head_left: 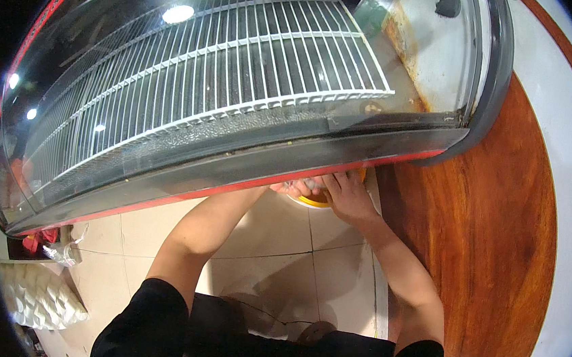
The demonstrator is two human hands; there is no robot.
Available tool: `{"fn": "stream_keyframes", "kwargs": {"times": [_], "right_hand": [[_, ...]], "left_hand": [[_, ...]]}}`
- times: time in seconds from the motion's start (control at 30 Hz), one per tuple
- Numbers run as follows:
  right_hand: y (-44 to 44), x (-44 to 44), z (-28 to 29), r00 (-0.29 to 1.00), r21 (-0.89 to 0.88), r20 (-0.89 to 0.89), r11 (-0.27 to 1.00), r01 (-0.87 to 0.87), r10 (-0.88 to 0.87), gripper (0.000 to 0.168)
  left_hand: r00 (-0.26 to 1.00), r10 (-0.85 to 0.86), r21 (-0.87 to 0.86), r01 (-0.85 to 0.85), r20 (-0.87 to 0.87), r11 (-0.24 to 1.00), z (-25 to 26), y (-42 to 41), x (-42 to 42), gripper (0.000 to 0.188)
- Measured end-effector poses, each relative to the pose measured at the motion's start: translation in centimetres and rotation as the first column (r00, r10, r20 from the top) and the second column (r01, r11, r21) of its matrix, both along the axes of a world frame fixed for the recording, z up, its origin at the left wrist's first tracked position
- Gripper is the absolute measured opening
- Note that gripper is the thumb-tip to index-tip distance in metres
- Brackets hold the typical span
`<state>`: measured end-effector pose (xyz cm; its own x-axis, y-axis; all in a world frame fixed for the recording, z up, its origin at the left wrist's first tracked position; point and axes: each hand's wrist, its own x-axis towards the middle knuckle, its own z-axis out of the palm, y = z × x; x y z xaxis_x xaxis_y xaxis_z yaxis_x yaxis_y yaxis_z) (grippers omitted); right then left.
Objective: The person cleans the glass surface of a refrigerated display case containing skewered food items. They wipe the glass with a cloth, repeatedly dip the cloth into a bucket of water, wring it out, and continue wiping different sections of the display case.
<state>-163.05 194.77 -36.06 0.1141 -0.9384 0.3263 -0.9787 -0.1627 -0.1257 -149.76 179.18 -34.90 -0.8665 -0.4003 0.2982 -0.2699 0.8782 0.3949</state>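
Below the front edge of a glass-fronted display cabinet [288,147], both arms reach forward and down. My left hand [297,185] is partly hidden by the cabinet's red trim; its fingers are near or on something pale and greyish that I cannot make out. My right hand [349,197] lies just to the right, its fingers extended towards the left hand and partly under the trim. Beneath the hands, part of a round container with a yellow rim [313,202] shows above the tiled floor. Whether either hand grips anything cannot be told.
A white wire rack [257,38] lies inside the cabinet, behind curved glass. Reddish-brown wood panelling [492,212] stands on the right. At the lower left are a white quilted-looking bundle [38,297], red items [41,239] and a clear plastic bag [66,253]. Beige tiles [271,228] cover the floor.
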Motion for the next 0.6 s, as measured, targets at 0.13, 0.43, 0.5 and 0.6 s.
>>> {"fn": "stream_keyframes", "kwargs": {"times": [0.13,0.43,0.5,0.6], "right_hand": [[-1.3,-1.0,0.1,0.980,-0.205,-0.079,0.959,-0.196,0.183,0.059],[-5.0,-2.8,1.1,0.994,-0.179,-0.011,0.979,0.103,-0.107,0.031],[-5.5,-3.1,0.0,0.982,-0.118,0.090,0.977,0.177,-0.167,0.032],[-6.5,-2.5,1.6,0.938,0.058,0.177,0.955,0.291,-0.297,0.037]], "left_hand": [[0.997,0.006,0.021,-0.007,0.080,1.000,0.9,0.1,0.1,0.032],[0.983,0.032,0.045,-0.041,0.182,0.998,-0.1,-0.4,-1.2,0.032],[0.977,0.039,0.037,-0.048,0.207,0.998,-1.1,-0.7,-1.9,0.032],[0.970,0.055,0.029,-0.064,0.238,0.998,-2.2,-1.2,-2.4,0.032]]}}
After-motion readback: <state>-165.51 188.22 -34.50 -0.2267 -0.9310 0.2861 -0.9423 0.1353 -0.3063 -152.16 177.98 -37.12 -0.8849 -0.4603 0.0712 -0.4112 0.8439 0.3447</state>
